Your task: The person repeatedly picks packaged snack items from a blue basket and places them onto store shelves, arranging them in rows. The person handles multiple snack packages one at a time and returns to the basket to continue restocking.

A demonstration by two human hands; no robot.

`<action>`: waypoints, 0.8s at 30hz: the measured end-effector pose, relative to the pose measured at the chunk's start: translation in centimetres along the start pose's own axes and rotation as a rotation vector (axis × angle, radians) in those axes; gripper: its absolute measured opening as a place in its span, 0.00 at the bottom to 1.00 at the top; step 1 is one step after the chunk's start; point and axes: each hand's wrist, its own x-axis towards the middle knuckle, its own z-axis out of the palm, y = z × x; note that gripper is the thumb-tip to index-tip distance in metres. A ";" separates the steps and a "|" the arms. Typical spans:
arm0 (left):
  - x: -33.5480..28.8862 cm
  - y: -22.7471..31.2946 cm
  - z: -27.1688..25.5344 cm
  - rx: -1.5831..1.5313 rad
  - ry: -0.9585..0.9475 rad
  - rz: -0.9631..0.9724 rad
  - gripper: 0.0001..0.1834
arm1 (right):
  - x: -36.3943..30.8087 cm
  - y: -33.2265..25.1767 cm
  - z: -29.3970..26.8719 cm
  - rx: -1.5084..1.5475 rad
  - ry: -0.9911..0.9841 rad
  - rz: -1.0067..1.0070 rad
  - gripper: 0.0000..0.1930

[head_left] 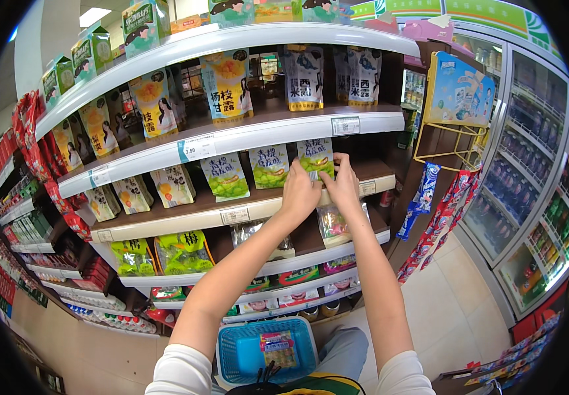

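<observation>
Both my hands reach up to a green-and-white snack packet standing on the third shelf of a curved shop rack. My left hand presses against the packet's lower left. My right hand grips its lower right edge, fingers curled around it. Two similar green packets stand to the left on the same shelf. A clear packet sits on the shelf just below my hands.
A blue shopping basket with one snack packet lies on the floor by my knees. Drink fridges line the right side. A yellow wire rack and hanging candy strips flank the shelf end.
</observation>
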 end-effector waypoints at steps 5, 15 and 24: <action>-0.1 0.4 0.1 0.013 -0.001 -0.010 0.36 | 0.1 0.2 0.1 0.088 0.007 -0.010 0.25; -3.5 -0.1 -3.4 -0.128 0.098 0.116 0.29 | -1.1 -1.7 -0.1 0.034 0.140 -0.139 0.24; -4.4 -3.4 -6.0 -0.093 0.353 0.033 0.32 | -4.1 -6.7 2.9 0.163 0.022 -0.221 0.24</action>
